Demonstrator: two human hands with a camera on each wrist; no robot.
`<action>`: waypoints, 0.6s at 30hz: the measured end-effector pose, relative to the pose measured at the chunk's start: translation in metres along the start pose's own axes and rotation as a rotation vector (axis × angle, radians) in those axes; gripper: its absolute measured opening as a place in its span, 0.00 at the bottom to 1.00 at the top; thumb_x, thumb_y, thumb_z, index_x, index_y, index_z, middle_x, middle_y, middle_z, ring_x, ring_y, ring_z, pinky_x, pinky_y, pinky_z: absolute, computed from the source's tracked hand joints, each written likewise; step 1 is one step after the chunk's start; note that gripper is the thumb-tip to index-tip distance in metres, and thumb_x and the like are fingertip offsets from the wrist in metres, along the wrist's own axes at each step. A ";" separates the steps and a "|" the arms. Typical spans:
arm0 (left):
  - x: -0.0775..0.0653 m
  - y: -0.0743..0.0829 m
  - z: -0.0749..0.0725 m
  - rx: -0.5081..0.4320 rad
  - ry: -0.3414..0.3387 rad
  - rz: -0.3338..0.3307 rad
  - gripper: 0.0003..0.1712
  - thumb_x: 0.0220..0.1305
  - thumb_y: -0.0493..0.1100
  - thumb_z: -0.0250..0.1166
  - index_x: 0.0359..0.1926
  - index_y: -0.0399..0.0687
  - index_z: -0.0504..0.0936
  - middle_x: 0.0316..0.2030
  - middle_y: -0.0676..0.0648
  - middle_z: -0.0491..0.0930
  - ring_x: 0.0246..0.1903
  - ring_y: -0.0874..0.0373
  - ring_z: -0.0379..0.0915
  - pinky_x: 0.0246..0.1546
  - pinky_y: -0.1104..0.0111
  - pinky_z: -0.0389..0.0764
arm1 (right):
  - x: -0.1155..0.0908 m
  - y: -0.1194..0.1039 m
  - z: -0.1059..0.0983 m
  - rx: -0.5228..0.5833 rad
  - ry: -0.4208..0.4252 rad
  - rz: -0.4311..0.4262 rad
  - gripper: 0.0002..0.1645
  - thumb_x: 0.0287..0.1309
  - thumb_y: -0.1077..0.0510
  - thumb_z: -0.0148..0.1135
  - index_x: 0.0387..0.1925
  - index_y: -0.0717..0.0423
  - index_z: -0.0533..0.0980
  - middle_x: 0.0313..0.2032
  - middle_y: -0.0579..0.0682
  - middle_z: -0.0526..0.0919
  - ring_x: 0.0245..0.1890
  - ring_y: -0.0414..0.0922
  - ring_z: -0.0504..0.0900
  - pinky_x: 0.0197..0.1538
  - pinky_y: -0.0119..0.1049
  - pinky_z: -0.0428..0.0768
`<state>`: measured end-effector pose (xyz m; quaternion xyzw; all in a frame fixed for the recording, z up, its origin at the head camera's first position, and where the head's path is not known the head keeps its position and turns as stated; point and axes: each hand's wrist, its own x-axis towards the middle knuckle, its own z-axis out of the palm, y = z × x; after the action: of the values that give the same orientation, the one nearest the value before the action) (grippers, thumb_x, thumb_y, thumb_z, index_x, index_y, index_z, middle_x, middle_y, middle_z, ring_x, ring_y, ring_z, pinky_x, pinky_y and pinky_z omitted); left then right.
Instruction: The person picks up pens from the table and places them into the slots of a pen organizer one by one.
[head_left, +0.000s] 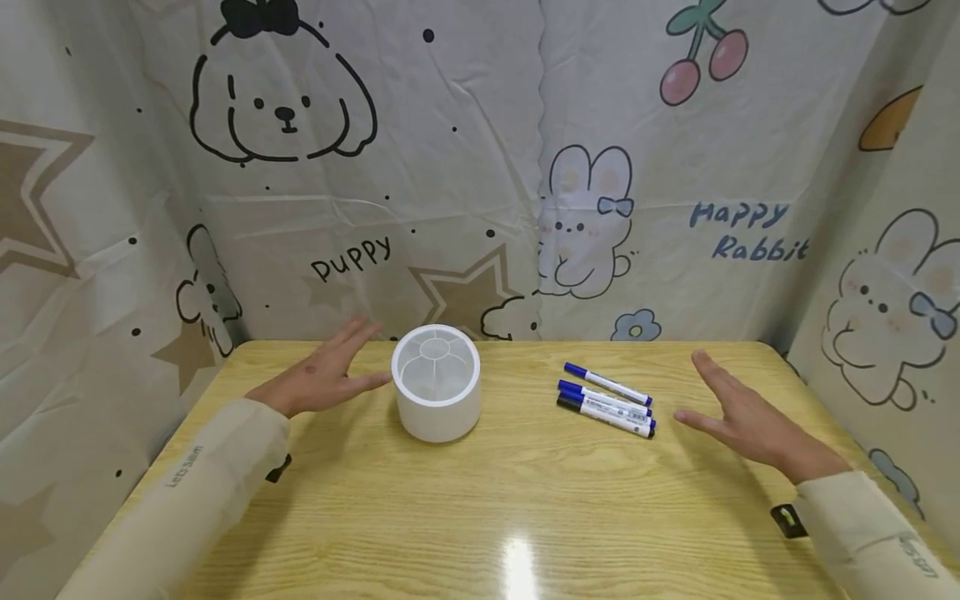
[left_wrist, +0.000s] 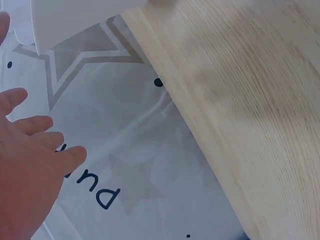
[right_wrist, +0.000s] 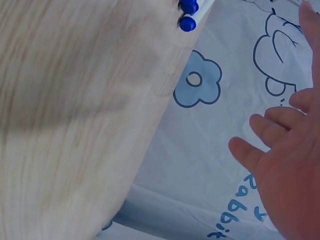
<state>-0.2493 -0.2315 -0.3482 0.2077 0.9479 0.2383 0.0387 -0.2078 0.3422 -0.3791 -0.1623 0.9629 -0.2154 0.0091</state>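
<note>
A white round pen holder with inner dividers stands upright on the table, left of the middle. My left hand is just left of it, fingers extended and the thumb pointing at its rim; whether the thumb touches it I cannot tell. Three markers lie side by side to the right: one with a blue cap, another blue-capped one and a black-capped one. My right hand hovers to the right of them, fingers extended and holding nothing. In the left wrist view the left hand holds nothing.
The wooden table ends at a printed cloth hanging behind it. More cloth hangs along the left and right sides. The table's back edge runs close behind the pen holder and the markers.
</note>
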 end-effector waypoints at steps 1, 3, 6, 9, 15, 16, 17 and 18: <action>0.001 0.001 0.001 -0.011 0.002 0.011 0.51 0.67 0.66 0.61 0.80 0.50 0.48 0.78 0.38 0.38 0.76 0.38 0.32 0.67 0.33 0.48 | 0.000 -0.001 0.001 0.007 0.000 0.006 0.63 0.66 0.39 0.62 0.78 0.61 0.32 0.75 0.71 0.40 0.71 0.73 0.45 0.66 0.72 0.50; 0.004 0.001 0.002 -0.023 0.007 0.032 0.50 0.69 0.65 0.59 0.79 0.48 0.49 0.78 0.37 0.40 0.76 0.38 0.34 0.68 0.34 0.48 | 0.002 -0.003 0.002 0.016 0.006 0.011 0.62 0.65 0.39 0.63 0.78 0.62 0.34 0.75 0.72 0.42 0.71 0.74 0.47 0.66 0.72 0.51; 0.006 0.003 0.005 -0.040 0.023 0.059 0.48 0.70 0.63 0.59 0.79 0.46 0.51 0.78 0.36 0.42 0.75 0.37 0.37 0.68 0.35 0.49 | 0.003 -0.005 0.005 0.010 0.019 0.016 0.61 0.64 0.41 0.64 0.77 0.66 0.39 0.73 0.74 0.46 0.70 0.74 0.49 0.65 0.72 0.54; 0.010 0.004 0.007 -0.065 0.042 0.074 0.45 0.72 0.60 0.59 0.78 0.44 0.53 0.77 0.36 0.45 0.75 0.37 0.39 0.68 0.36 0.51 | 0.005 -0.006 0.007 0.001 0.040 0.011 0.58 0.64 0.42 0.66 0.76 0.69 0.45 0.72 0.75 0.51 0.69 0.74 0.54 0.64 0.71 0.57; 0.017 0.005 0.011 -0.126 0.081 0.113 0.39 0.74 0.53 0.59 0.76 0.40 0.57 0.75 0.33 0.50 0.74 0.35 0.45 0.68 0.37 0.53 | 0.008 -0.007 0.012 -0.010 0.084 -0.052 0.50 0.64 0.45 0.67 0.72 0.73 0.57 0.65 0.74 0.66 0.59 0.73 0.71 0.57 0.69 0.70; 0.018 0.005 0.012 -0.141 0.087 0.121 0.38 0.74 0.51 0.59 0.76 0.40 0.57 0.75 0.32 0.51 0.73 0.35 0.46 0.67 0.37 0.55 | 0.008 -0.007 0.013 -0.003 0.090 -0.066 0.48 0.64 0.47 0.67 0.71 0.74 0.59 0.64 0.74 0.68 0.57 0.73 0.73 0.55 0.68 0.71; 0.019 0.005 0.013 -0.159 0.089 0.125 0.37 0.74 0.50 0.59 0.75 0.39 0.57 0.74 0.32 0.52 0.73 0.35 0.47 0.67 0.37 0.57 | 0.008 -0.007 0.013 0.007 0.097 -0.079 0.46 0.64 0.48 0.67 0.70 0.74 0.60 0.63 0.74 0.70 0.55 0.72 0.75 0.54 0.67 0.73; 0.020 0.006 0.014 -0.174 0.092 0.129 0.37 0.74 0.49 0.59 0.75 0.39 0.58 0.74 0.32 0.53 0.72 0.35 0.48 0.67 0.38 0.58 | 0.009 -0.007 0.014 0.017 0.100 -0.086 0.45 0.64 0.49 0.67 0.69 0.73 0.62 0.62 0.73 0.71 0.54 0.71 0.76 0.54 0.66 0.74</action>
<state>-0.2634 -0.2127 -0.3570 0.2529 0.9092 0.3308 -0.0026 -0.2125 0.3273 -0.3884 -0.1923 0.9525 -0.2316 -0.0467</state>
